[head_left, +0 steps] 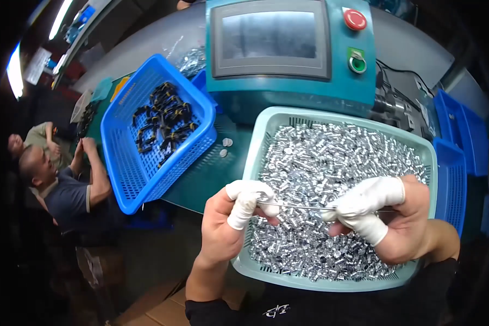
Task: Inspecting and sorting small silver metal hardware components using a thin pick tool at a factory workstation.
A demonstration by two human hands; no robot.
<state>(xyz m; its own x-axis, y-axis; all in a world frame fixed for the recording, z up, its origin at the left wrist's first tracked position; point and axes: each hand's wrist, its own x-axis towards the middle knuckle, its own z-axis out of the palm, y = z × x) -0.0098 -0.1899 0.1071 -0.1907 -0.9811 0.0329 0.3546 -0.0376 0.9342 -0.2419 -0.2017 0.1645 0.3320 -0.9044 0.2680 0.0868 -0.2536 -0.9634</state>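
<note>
Between my two hands runs a thin, straight grey wire or rod (304,206), held level above a pale green basket (331,284). My left hand (228,217) pinches its left end between white-covered thumb and fingers. The fingers of my right hand (383,217), also in white finger covers, are closed around the other end, and a short dark stretch shows past them. Whether a small part sits inside either grip is hidden. Underneath, the basket is filled with many small shiny metal sleeve-like pieces (320,168).
Behind the basket stands a teal machine (290,89) with a screen, red stop button (355,19) and green switch (357,62). To the left, a blue basket (130,179) holds bundled black cables (168,122). Blue bins (450,179) stand right. Other people (65,185) work far left.
</note>
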